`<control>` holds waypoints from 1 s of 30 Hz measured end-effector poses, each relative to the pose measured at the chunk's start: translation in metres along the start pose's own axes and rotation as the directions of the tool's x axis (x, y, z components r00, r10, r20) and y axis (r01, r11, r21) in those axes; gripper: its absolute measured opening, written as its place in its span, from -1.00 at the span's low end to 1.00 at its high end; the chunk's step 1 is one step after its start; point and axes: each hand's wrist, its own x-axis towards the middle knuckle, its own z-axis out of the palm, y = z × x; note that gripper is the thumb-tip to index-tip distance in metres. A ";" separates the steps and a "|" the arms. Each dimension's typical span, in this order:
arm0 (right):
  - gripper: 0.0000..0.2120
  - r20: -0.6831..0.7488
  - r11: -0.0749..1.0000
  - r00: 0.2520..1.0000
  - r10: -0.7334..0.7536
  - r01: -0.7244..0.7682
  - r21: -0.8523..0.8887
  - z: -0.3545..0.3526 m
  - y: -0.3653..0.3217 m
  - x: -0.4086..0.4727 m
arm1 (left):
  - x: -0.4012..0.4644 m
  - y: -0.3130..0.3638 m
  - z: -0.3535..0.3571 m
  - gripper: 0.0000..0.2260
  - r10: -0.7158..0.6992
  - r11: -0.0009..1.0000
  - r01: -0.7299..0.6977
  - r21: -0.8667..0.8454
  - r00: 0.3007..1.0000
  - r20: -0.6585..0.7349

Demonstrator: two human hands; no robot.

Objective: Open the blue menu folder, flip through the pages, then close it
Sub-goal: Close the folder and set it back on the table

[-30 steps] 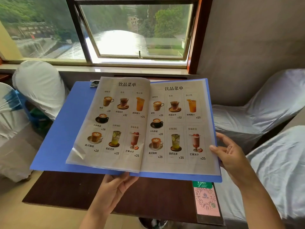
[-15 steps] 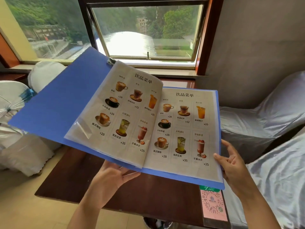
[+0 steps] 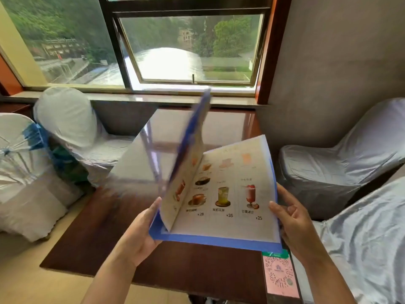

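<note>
The blue menu folder (image 3: 219, 239) is held above the dark wooden table (image 3: 109, 242), half shut. Its left cover (image 3: 190, 132) stands nearly upright, blurred by motion, with the left pages against it. The right drinks page (image 3: 236, 194) faces up and shows cups and glasses with prices. My left hand (image 3: 140, 235) presses against the outside of the raised cover near its lower corner. My right hand (image 3: 293, 218) grips the folder's right edge, thumb on the page side and fingers behind.
A pink and green QR card (image 3: 279, 274) lies on the table's near right corner. White-covered chairs stand at the left (image 3: 65, 123) and grey-covered ones at the right (image 3: 328, 167). A window (image 3: 188, 44) and its sill are behind the table.
The left cover and left pages have swung up from lying open flat to nearly vertical, pushed by my left hand. The right side has stayed in my right hand.
</note>
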 end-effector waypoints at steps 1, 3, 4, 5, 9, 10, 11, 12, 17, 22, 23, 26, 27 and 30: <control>-0.51 -0.012 1.000 1.000 -0.012 0.012 -0.023 0.001 -0.002 0.000 | 0.001 -0.004 0.000 -0.70 0.000 1.000 0.000 0.005 1.000 0.026; -0.53 0.005 0.998 1.000 -0.022 0.022 -0.054 0.001 -0.008 -0.001 | -0.001 -0.012 0.000 -0.70 0.046 0.999 -0.047 0.005 0.996 0.073; -0.58 0.021 0.997 0.999 -0.027 0.028 -0.069 0.001 -0.010 -0.001 | -0.001 -0.014 -0.002 -0.68 0.071 0.997 -0.072 0.002 0.995 0.072; -0.64 0.024 0.997 1.000 -0.014 0.015 -0.072 0.000 -0.013 -0.002 | -0.001 -0.015 -0.001 -0.66 0.092 0.996 -0.093 0.003 0.992 0.082; -0.67 0.000 0.996 0.997 0.071 -0.071 0.053 -0.004 -0.019 -0.005 | 0.000 -0.016 0.002 -0.67 0.164 0.986 -0.165 -0.002 0.984 0.071; -0.67 0.022 0.996 0.997 0.072 -0.073 0.046 -0.005 -0.021 -0.005 | 0.000 -0.016 0.004 -0.68 0.180 0.984 -0.181 0.002 0.982 0.061; -0.67 0.042 0.997 0.997 0.067 -0.068 0.027 -0.004 -0.024 -0.006 | 0.001 -0.017 0.004 -0.68 0.192 0.981 -0.192 0.008 0.980 0.054; -0.64 0.052 0.998 0.997 0.061 -0.060 -0.008 -0.005 -0.025 -0.007 | 0.000 -0.015 0.005 -0.69 0.200 0.979 -0.201 0.018 0.978 0.056; -0.58 -0.030 0.987 0.999 0.038 -0.042 -0.155 -0.010 -0.018 -0.012 | -0.001 0.003 -0.002 -0.62 0.093 0.972 -0.124 0.199 0.983 0.159; -0.69 -0.114 0.924 0.988 0.104 -0.138 -0.357 -0.015 0.006 -0.011 | 0.007 -0.010 -0.011 -0.68 -0.015 0.926 -0.023 0.376 0.995 0.096; -0.69 -0.134 0.898 0.983 0.126 -0.170 -0.406 -0.014 0.014 -0.010 | 0.010 -0.018 -0.015 -0.70 -0.031 0.919 -0.002 0.393 0.997 0.076; -0.71 -0.190 0.816 0.963 0.192 -0.264 -0.514 -0.011 0.050 -0.009 | 0.021 -0.047 -0.029 -0.70 -0.097 0.904 0.080 0.419 0.995 0.018; -0.71 -0.203 0.789 0.955 0.214 -0.292 -0.541 -0.009 0.064 -0.009 | 0.025 -0.057 -0.034 -0.69 -0.122 0.900 0.112 0.422 0.992 -0.003; -0.73 -0.245 0.701 0.932 0.266 -0.362 -0.614 -0.004 0.101 -0.008 | 0.035 -0.084 -0.047 -0.68 -0.176 0.883 0.176 0.434 0.984 -0.042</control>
